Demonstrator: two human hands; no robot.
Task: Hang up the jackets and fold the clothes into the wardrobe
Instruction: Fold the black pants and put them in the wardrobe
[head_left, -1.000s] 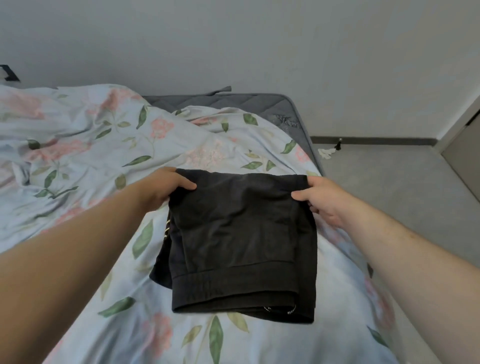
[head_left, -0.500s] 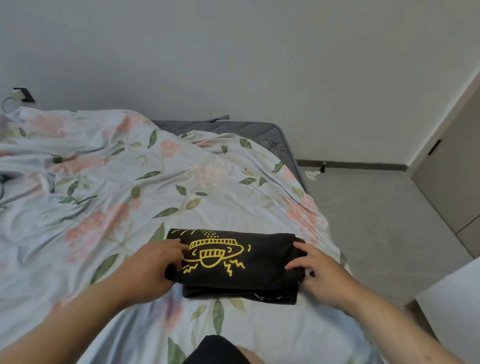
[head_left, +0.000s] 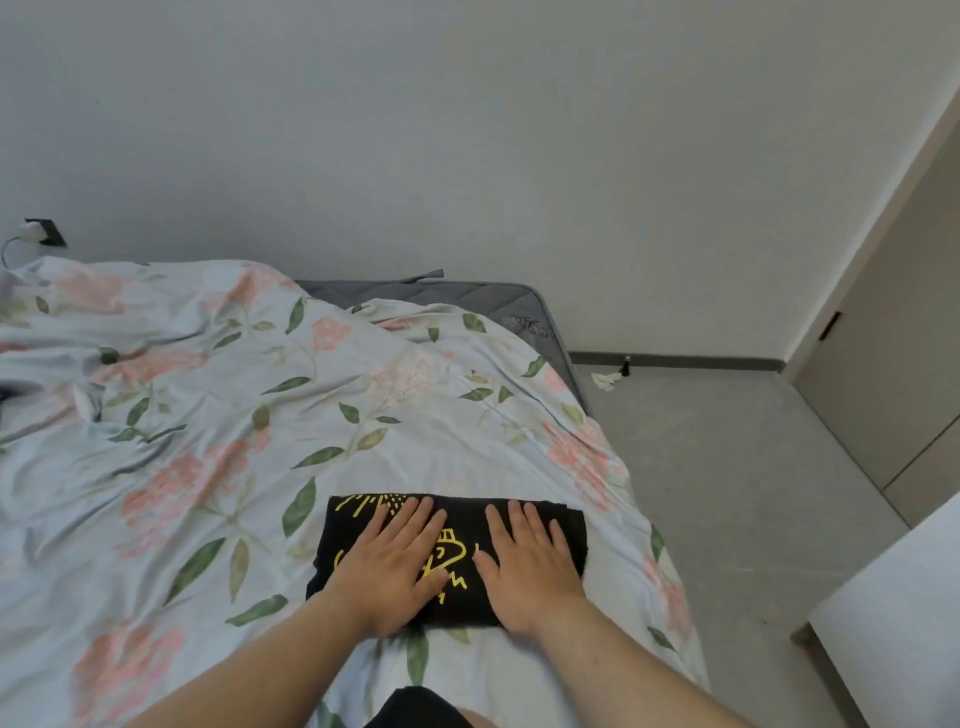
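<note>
A black garment with a yellow print (head_left: 462, 525) lies folded into a small rectangle on the floral duvet (head_left: 218, 426), near the bed's right edge. My left hand (head_left: 389, 564) lies flat on its left half, fingers straight and spread, covering part of the print. My right hand (head_left: 530, 561) presses flat on the right half in the same way. Both palms face down on the cloth. The near edge of the garment is hidden under my wrists.
The grey mattress (head_left: 467, 299) shows at the far corner of the bed. Grey floor (head_left: 727, 493) runs along the right, with a beige door or wardrobe panel (head_left: 893, 374) beyond it. A white surface (head_left: 904, 623) juts in at lower right. A wall socket (head_left: 44, 232) is at far left.
The garment has been folded over from a larger dangling piece to a compact rectangle with the print up. Both hands moved from its side edges onto its top and now lie flat.
</note>
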